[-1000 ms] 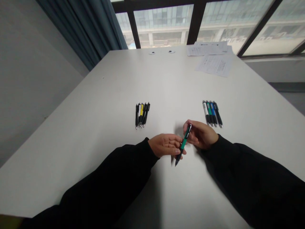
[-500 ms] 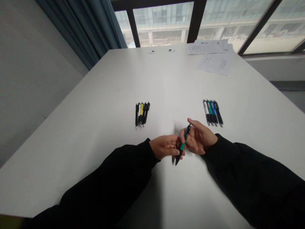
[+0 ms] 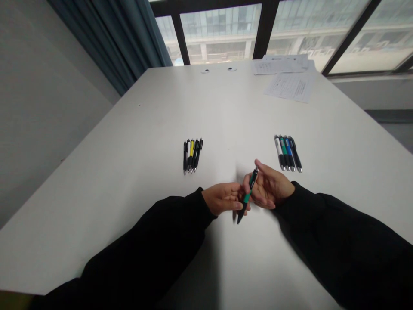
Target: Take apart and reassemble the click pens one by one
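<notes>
A green-and-black click pen (image 3: 248, 196) is held tilted above the table, its dark tip pointing down toward me. My left hand (image 3: 223, 198) pinches the lower barrel between thumb and fingers. From the other side, my right hand (image 3: 272, 184) has its fingers against the upper barrel, with the thumb raised at the silver button end. Parts of the fingers behind the pen are hidden. Beyond my right hand lies a row of pens (image 3: 286, 153) in white, green, blue and black. Farther left is another group of pens (image 3: 192, 156), mostly black, one of them yellow.
Both pen groups rest on a white table (image 3: 155, 129). Papers (image 3: 288, 86) lie at the far right edge, near the windows. Two round cable-hole covers (image 3: 232, 69) sit along the back edge. A blue curtain (image 3: 112, 38) hangs beyond the left side.
</notes>
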A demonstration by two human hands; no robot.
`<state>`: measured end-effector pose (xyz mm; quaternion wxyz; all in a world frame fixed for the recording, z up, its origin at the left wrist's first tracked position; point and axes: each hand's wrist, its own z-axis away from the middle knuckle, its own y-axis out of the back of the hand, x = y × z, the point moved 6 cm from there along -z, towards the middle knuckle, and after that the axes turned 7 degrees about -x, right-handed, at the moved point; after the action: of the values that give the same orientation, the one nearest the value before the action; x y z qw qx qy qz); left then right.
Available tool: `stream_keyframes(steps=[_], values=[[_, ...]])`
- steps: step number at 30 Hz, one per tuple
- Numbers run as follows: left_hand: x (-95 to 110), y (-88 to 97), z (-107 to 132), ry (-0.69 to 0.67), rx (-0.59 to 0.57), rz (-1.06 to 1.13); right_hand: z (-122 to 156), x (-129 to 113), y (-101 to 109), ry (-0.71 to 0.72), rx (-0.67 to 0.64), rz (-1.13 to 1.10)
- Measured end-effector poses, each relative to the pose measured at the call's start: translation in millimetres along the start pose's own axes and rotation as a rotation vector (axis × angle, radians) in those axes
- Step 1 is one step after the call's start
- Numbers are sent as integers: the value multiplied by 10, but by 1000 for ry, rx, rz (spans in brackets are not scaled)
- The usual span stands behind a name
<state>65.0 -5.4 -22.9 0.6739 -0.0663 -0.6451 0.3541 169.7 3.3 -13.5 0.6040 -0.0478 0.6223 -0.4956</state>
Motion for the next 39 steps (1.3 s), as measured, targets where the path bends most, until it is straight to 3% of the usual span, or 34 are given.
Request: stream_keyframes(steps=[4, 8, 11, 15, 20, 25, 28, 32, 39], values=[[58, 190, 9, -84, 214, -8, -30, -29, 61, 178, 280, 243], [114, 437, 24, -211, 459, 35, 16, -80, -81, 241, 577, 1077], [131, 486, 29, -235, 529, 6, 19, -60, -234, 192, 630, 1568], [145, 473, 44, -248, 564, -6, 6, -8, -292, 50, 640, 1889], [174, 500, 38, -230, 598, 29, 2, -12, -204, -56, 708, 2006], [204, 515, 43, -180, 669, 49, 207, -234, 165, -384, 1041, 1974], [207, 495, 36, -158, 652, 25, 355, -387, 328, -491, 1157, 1919], [200, 492, 29, -160, 619, -4, 455, -501, 424, -541, 1203, 1831], [187, 494, 32, -157, 585, -31, 476, -559, 358, -539, 1194, 1788]])
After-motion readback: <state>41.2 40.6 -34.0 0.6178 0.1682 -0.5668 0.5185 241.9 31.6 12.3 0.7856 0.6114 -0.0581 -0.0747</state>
